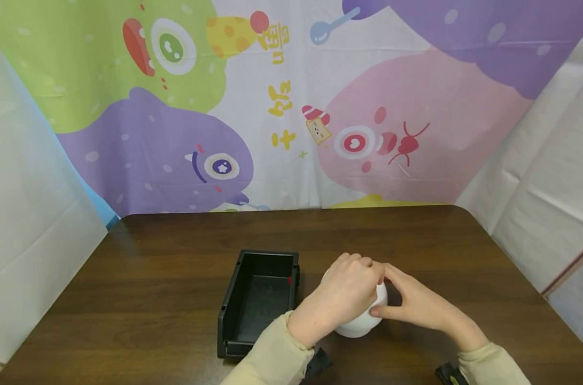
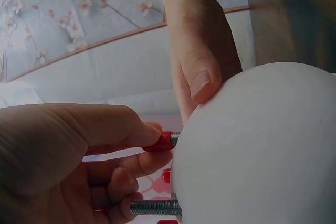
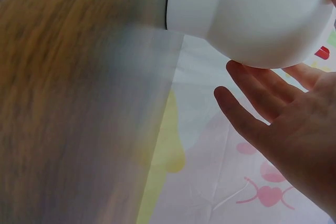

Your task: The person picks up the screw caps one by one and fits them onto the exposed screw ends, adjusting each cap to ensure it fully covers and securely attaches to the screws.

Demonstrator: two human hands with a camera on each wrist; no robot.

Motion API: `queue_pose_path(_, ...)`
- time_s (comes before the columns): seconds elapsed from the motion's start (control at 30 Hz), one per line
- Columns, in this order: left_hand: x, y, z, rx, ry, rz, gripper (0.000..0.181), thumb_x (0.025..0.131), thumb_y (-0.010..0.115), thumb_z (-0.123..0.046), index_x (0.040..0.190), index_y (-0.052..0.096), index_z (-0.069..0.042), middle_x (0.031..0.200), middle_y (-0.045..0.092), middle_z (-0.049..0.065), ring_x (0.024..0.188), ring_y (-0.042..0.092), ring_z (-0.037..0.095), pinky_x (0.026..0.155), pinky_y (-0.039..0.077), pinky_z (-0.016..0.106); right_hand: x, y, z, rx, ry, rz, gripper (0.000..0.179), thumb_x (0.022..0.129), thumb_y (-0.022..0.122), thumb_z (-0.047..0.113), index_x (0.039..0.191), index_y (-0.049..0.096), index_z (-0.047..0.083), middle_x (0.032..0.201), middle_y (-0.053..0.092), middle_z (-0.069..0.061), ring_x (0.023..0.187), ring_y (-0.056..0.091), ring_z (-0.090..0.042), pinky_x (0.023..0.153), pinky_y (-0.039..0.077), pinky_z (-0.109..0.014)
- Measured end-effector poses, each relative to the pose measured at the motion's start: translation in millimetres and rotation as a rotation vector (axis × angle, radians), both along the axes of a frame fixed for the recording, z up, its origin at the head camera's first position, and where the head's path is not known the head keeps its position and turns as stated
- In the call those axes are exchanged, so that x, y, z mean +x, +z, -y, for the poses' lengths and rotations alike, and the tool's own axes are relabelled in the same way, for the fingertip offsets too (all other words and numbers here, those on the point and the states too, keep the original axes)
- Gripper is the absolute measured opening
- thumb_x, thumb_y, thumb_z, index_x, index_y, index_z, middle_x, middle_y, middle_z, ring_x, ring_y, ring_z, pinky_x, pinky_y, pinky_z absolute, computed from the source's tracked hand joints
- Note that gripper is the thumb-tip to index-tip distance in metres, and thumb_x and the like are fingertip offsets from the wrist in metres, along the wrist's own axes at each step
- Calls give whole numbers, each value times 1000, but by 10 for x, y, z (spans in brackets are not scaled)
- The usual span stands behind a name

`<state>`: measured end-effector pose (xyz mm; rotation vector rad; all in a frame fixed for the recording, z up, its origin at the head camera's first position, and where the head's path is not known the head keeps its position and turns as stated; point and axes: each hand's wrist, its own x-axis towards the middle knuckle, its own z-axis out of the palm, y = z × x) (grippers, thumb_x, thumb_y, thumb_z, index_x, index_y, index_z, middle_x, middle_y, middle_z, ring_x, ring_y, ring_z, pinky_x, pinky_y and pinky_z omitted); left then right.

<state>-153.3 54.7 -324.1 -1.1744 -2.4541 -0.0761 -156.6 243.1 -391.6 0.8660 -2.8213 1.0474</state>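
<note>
On the table stands a white rounded body (image 1: 363, 322), smooth and dome-like, with metal threaded studs on its top. My left hand (image 1: 346, 291) reaches over it. In the left wrist view, thumb and finger pinch a small red cap (image 2: 159, 141) on one stud. Beside that, a bare threaded stud (image 2: 155, 206) sticks out, and more red pieces (image 2: 166, 175) show near the top. My right hand (image 1: 418, 302) holds the white body from the right, thumb on the near side and fingers on the far side. Its fingers (image 3: 257, 90) spread along the curved wall.
Left of the white body is a black open bin (image 1: 230, 294), close to my left forearm. A small red piece (image 1: 289, 280) shows at its right wall. Dark wood table (image 1: 142, 299) surrounds both, and a cartoon-printed cloth (image 1: 291, 176) hangs behind the far edge.
</note>
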Motion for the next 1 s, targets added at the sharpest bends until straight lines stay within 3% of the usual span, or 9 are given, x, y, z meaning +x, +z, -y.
queue_pose_path(0.27,-1,-51,24,48,-5,85,15,78,64,-20,93,67,-18,81,61,-7,72,57,8,63,40,20,13,-20,-17,3,12,9,63,78,67,45,131,36,32,133,41,9,118,43,-11,92,42,-41)
queue_pose_path(0.5,-24,-3,117,75,-5,151,25,82,62,-27,104,65,-16,89,63,-6,80,58,9,69,43,23,3,-12,-22,32,-5,-29,68,76,67,46,134,36,28,129,45,9,115,45,-10,91,42,-42)
queue_pose_path(0.87,-83,-6,406,228,44,204,15,85,62,-25,96,67,-16,83,62,-6,74,56,7,69,44,23,10,-9,-11,46,-40,14,79,74,68,49,139,33,18,137,40,-2,123,42,-20,93,40,-48)
queue_pose_path(1.0,-119,-16,531,299,79,255,12,85,61,-22,94,67,-16,84,63,-5,72,55,7,69,45,25,2,-17,-19,36,-46,30,80,74,68,49,139,33,18,138,40,-4,124,41,-23,94,38,-50)
